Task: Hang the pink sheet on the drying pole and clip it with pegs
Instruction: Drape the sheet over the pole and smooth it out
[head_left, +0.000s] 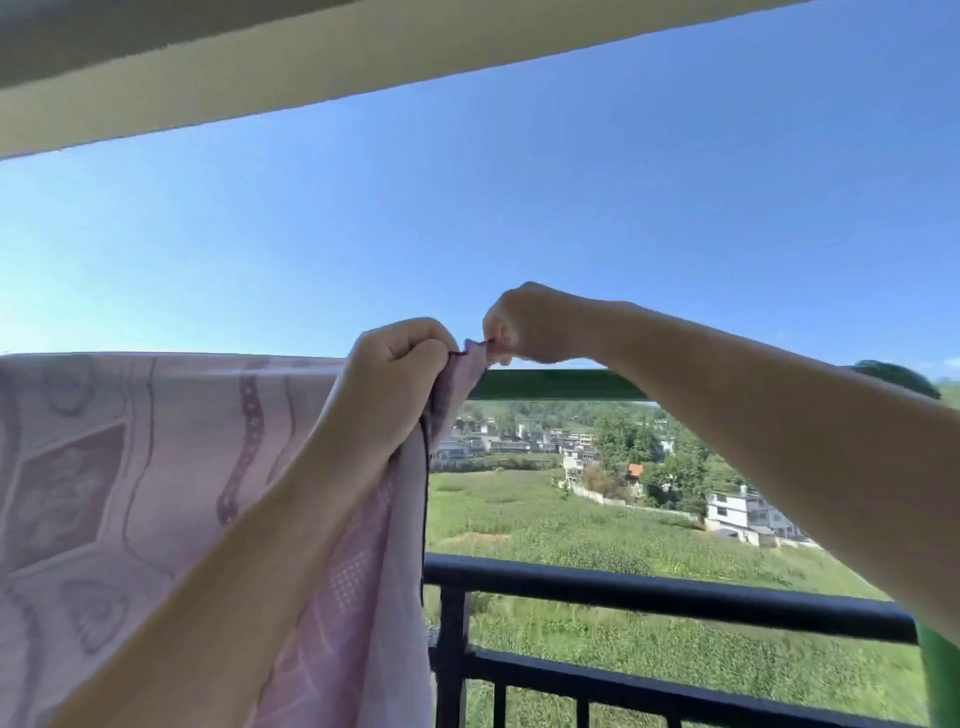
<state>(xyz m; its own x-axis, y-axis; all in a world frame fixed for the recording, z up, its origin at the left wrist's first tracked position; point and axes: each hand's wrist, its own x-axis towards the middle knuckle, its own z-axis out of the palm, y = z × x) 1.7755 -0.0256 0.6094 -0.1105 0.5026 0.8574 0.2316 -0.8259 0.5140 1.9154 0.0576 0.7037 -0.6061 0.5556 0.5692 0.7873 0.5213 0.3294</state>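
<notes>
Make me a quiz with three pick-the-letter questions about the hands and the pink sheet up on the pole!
1. Where does the pink sheet hang?
A. over the green drying pole
B. over the black railing
C. on the floor

2. What colour is the railing?
A. white
B. black
C. red

3. What is the left hand doing?
A. hanging open
B. resting on the railing
C. gripping the sheet's edge

Answers:
1 A, the sheet's top fold lies along the pole line, above the railing.
2 B, its bars show black against the green field.
3 C, its fingers curl round the bunched edge, while the right hand pinches the corner beside it.
</notes>
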